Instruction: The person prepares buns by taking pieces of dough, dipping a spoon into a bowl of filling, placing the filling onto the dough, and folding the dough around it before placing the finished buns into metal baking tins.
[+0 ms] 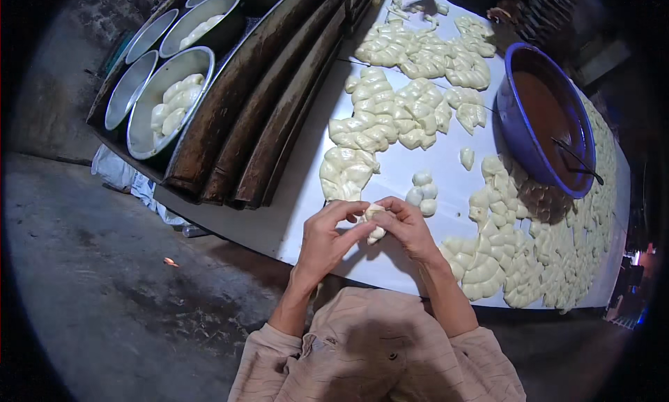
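My left hand (324, 233) and my right hand (410, 228) meet over the near edge of the white table. Between their fingertips they pinch a small piece of pale dough (374, 233), partly hidden by the fingers. Just beyond the right hand sits a cluster of smooth whitish balls (422, 193), rounder and greyer than the rest. Past my left hand, shiny twisted dough pieces (348, 171) lie pressed together in a strip running away from me. A single small lump of dough (467, 158) rests apart from them.
A purple basin (512, 116) of brown liquid, with a dark handle (577, 159) leaning in it, stands at right. More dough (488, 259) spreads around it. Long dark, curved-sided metal trays (237, 116) are stacked at left, beside oval metal pans (143, 141), some holding dough.
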{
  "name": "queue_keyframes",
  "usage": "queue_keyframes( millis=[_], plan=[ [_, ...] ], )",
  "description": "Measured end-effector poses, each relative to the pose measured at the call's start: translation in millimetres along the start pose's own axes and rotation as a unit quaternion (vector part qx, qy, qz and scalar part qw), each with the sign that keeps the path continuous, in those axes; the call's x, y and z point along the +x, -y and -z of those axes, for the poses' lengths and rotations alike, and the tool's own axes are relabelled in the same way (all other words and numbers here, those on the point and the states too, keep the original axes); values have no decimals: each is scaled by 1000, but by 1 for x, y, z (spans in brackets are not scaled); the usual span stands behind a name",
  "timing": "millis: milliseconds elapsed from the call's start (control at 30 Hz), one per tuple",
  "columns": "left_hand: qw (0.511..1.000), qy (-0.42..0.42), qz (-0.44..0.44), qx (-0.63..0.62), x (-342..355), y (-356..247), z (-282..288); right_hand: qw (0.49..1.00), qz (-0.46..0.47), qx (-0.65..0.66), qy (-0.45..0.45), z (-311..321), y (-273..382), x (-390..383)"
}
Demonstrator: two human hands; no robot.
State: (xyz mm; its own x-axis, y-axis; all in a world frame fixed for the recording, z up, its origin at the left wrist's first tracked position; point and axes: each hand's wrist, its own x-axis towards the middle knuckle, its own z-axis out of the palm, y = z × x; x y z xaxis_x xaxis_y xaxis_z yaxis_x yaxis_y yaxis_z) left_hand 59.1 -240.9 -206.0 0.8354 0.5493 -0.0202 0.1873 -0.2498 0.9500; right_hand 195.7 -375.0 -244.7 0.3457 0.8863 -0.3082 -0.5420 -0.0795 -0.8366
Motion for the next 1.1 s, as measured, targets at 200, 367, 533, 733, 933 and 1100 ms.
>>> queue_keyframes(
  millis=[200,367,533,733,933,1100],
  plan=[
    [994,-81,59,-49,-6,3,-8,999,17,-16,-34,-4,-3,0],
    [997,-42,60,-11,-10,0,-1,999,-15,-49,7,-6,7,-4],
    [997,-8,79,10,-13,5,3,994,23,-104,-28,-9,-2,-1],
    [976,7,171,-132,-18,7,8,942,98,-321,3,-18,15,-6],
    [995,-20,52,84,-25,13,14,885,33,-414,208,-3,26,-9],
    [964,-225,144,13,-54,29,45,978,-138,-138,79,-5,54,-32]
  ],
)
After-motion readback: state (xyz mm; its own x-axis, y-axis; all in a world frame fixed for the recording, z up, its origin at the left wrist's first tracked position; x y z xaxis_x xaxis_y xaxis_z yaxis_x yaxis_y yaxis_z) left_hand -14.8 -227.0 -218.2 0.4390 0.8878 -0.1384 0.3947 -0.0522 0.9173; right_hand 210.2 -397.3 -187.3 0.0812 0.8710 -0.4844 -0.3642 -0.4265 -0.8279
